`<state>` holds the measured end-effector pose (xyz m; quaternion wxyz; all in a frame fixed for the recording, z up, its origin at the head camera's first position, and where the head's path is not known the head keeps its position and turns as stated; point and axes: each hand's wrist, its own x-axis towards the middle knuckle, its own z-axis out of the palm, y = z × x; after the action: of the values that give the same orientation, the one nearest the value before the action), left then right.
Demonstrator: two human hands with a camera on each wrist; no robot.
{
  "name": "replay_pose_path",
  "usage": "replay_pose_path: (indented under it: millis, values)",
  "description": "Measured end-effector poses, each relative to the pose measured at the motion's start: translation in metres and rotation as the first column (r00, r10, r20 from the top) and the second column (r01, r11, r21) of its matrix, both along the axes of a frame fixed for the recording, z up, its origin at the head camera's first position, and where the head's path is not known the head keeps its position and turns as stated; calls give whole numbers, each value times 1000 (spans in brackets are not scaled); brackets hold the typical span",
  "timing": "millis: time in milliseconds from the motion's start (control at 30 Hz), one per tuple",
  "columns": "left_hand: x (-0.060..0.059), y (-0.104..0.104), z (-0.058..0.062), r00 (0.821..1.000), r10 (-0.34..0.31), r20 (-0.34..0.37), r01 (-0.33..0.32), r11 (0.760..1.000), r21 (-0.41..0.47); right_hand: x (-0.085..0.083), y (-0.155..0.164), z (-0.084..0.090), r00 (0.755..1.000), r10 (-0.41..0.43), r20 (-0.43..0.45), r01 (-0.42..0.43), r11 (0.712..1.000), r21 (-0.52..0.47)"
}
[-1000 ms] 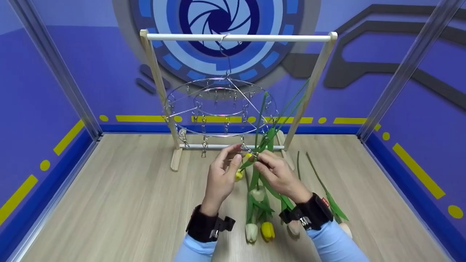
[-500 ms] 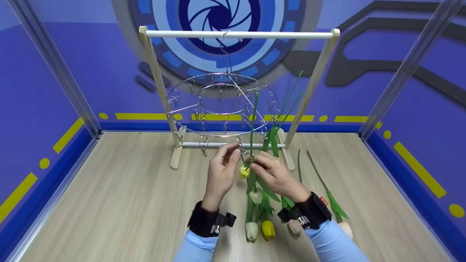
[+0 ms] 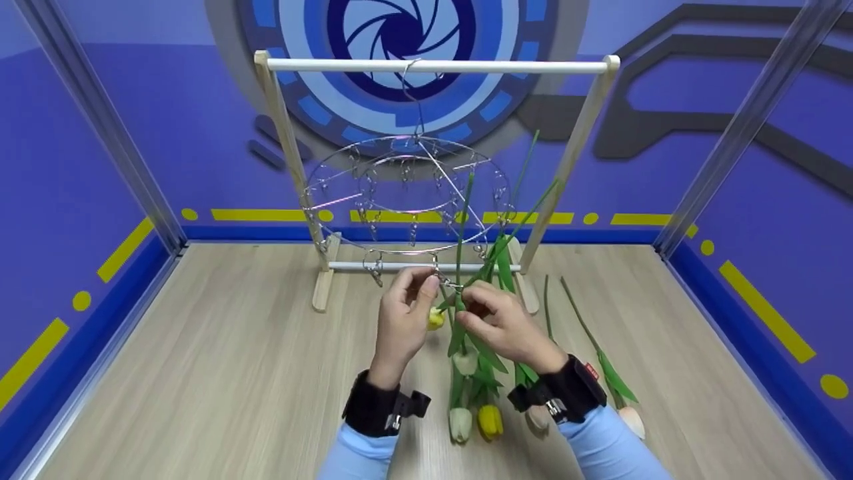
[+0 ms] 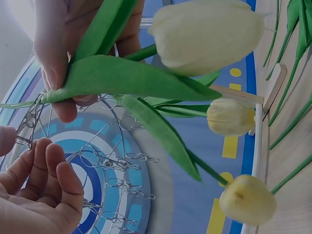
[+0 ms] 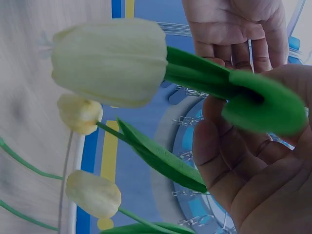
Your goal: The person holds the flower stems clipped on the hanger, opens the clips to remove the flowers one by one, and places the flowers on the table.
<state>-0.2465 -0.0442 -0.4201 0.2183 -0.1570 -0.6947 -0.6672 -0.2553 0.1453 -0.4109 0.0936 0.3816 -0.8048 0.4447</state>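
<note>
The tulip (image 3: 466, 360), hanging head-down above the middle of the tabletop (image 3: 233, 373), looks light and bendy, best pinched on its stem as the right hand (image 3: 503, 327) does, while the left hand (image 3: 403, 320) pinches a hanger clip (image 3: 445, 279).

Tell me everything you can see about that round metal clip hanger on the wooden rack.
The clip hanger looks like thin silvery wire: an outer ring, a smaller inner ring, spokes and many small clips dangling below. Its hook hangs over the rack's white top bar, and it sits tilted. At its near edge the left hand pinches a clip, while the right hand holds a green tulip stem there.
</note>
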Motion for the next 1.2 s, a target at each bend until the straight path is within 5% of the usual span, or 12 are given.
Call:
replay_pose_path:
  millis: [433, 933, 1200]
  values:
    - [-1, 1, -3, 997, 37, -66, -39, 999, -18, 7, 2, -18, 997, 27, 69, -22, 998, -62]
    - [-3, 1, -5, 994, 57, -90, -60, 997, -39, 10, -6, -32, 996, -61, -65, 44, 972, -231]
    - [-3, -1, -4, 994, 73, -86, -79, 995, -66, 10, -5, -34, 990, -125, -65, 105, 961, -255]
